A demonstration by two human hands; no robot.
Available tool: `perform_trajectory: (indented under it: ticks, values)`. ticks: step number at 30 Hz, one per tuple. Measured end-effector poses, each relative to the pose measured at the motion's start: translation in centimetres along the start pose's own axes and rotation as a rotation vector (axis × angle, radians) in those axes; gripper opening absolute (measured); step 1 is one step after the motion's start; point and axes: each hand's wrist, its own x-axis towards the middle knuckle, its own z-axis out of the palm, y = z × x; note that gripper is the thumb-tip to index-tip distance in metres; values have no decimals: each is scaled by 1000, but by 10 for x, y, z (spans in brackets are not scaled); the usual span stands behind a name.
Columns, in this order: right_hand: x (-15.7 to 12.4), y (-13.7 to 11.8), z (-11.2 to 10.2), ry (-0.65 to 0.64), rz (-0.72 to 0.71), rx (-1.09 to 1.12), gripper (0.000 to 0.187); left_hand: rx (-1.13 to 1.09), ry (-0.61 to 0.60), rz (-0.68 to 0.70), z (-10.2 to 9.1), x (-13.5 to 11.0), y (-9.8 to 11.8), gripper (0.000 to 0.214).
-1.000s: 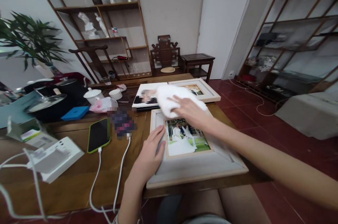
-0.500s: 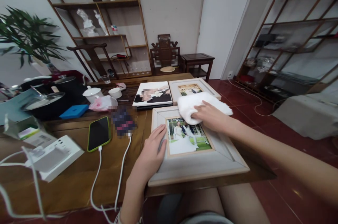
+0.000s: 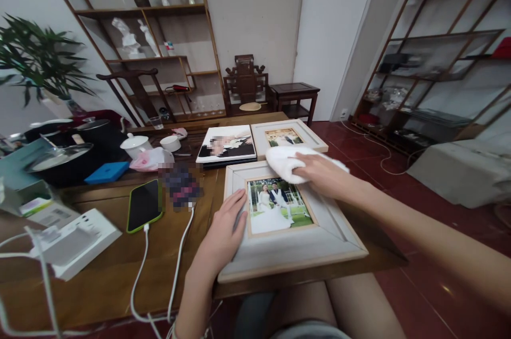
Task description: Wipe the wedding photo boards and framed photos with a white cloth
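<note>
A large pale picture frame [image 3: 291,251] with a wedding photo lies flat at the near edge of the wooden table [image 3: 104,270]. My left hand [image 3: 224,230] rests flat on the frame's left border, fingers together. My right hand [image 3: 325,175] presses a white cloth [image 3: 285,160] onto the frame's top right border. Behind it lie a smaller framed photo [image 3: 287,137] and a photo album [image 3: 227,146].
A phone in a green case [image 3: 144,205] is plugged into a white cable. A white power strip [image 3: 75,240] sits at the left. Pots [image 3: 64,155], a white teapot [image 3: 136,143] and a pink bag [image 3: 154,158] crowd the back left. Shelves line both walls.
My right hand slid the white cloth from the frame's top left border across to its top right border. My left hand stayed on the left border.
</note>
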Motion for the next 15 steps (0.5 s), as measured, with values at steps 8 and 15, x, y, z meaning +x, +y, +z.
perform_trajectory:
  ticks: [8, 15]
  values:
    - [-5, -21, 8, -62, 8, 50, 45, 9, 14, 20, 1, 0, 0, 44]
    - [-46, -47, -38, -309, 100, 234, 45, -15, 44, 49, 2, 1, -2, 42]
